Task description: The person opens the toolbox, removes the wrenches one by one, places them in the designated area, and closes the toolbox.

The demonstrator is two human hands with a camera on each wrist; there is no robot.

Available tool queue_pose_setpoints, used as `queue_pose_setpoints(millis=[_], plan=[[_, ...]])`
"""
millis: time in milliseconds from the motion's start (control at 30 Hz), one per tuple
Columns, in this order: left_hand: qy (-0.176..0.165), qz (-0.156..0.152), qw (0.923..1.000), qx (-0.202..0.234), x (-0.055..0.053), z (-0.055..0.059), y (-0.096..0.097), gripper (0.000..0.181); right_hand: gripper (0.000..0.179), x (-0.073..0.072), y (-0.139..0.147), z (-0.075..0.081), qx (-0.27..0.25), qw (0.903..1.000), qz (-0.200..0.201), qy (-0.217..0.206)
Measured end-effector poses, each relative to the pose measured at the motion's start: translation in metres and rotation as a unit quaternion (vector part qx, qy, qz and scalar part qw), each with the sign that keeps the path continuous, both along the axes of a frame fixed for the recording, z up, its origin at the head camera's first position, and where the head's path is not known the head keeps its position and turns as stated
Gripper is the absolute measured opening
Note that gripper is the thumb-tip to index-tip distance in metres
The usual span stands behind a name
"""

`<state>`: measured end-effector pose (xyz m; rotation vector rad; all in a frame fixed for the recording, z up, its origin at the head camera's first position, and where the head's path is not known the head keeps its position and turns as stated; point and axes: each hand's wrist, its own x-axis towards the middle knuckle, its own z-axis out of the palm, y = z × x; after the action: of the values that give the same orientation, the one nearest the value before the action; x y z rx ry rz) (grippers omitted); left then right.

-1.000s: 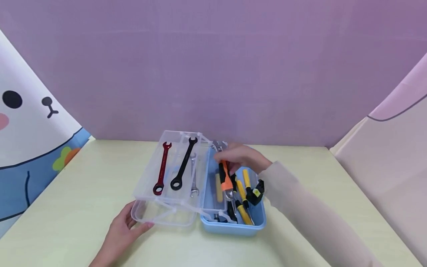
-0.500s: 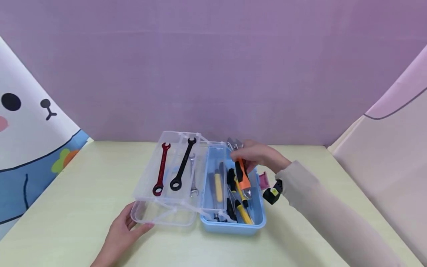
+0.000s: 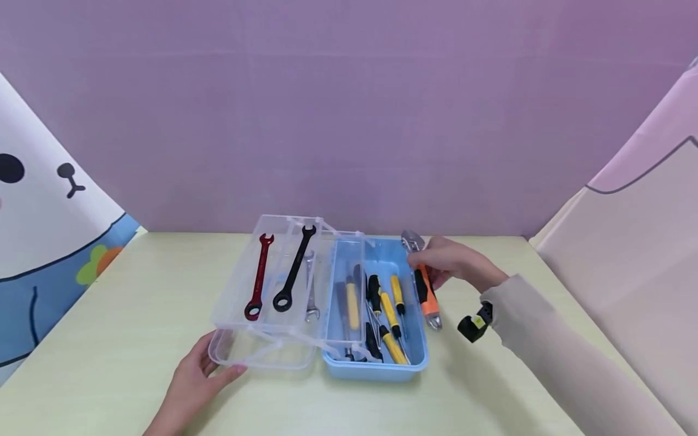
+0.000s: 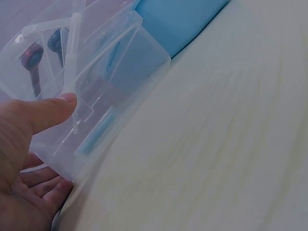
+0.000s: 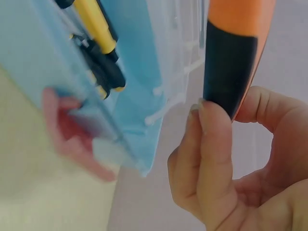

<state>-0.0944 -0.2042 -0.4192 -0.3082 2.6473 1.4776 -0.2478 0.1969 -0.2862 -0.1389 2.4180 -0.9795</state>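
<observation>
My right hand (image 3: 455,261) pinches an adjustable wrench (image 3: 429,303) by its orange-and-black handle, just past the toolbox's right wall. The wrench's metal head points away from me. In the right wrist view, thumb and fingertips meet at the black end of the handle (image 5: 231,62). At the front left corner of the clear plastic lid (image 3: 262,357), my left hand (image 3: 191,378) holds on, thumb over the edge and fingers low at its side. The blue toolbox (image 3: 376,373) stands opened, with a red combination wrench (image 3: 259,272) and a black one (image 3: 294,272) on the fold-out clear tray.
Inside the box lie several yellow-and-black screwdrivers (image 3: 389,312) and a yellow-handled tool (image 3: 352,303) seen through clear plastic. A silver wrench (image 3: 311,290) shows under the tray. A pink latch (image 5: 65,134) sticks out from the box's side. A purple backdrop (image 3: 349,121) closes off the table's far edge.
My right hand has carried the adjustable wrench rightward, from over the toolbox to outside its right wall. My left hand stays at the lid corner.
</observation>
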Motion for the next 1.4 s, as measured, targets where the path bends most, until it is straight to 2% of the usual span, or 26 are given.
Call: queue_pose_setpoints(millis=[267,567,733,1133,1400], plan=[[-0.017,0.001,0.9998,-0.007,-0.003,-0.001,0.0,0.088,0.02,0.004,0.025,-0.014,0.009,1.0,-0.004,-0.002],[-0.012,-0.004,0.9999,-0.01,-0.004,-0.002,-0.002,0.088,0.019,0.008,0.048,-0.029,0.012,0.9996,-0.025,0.001],[-0.005,-0.005,1.0,-0.001,-0.004,-0.003,-0.002,0.086,0.019,0.011,0.058,-0.037,0.008,0.9992,-0.038,-0.005],[-0.018,-0.002,0.9997,-0.014,-0.007,-0.002,-0.004,0.089,0.018,0.014,0.071,-0.064,-0.001,0.9979,-0.063,-0.017],[0.009,-0.005,0.9999,-0.005,-0.004,-0.004,-0.004,0.083,0.017,0.018,0.077,-0.086,0.036,0.9949,-0.093,-0.017]])
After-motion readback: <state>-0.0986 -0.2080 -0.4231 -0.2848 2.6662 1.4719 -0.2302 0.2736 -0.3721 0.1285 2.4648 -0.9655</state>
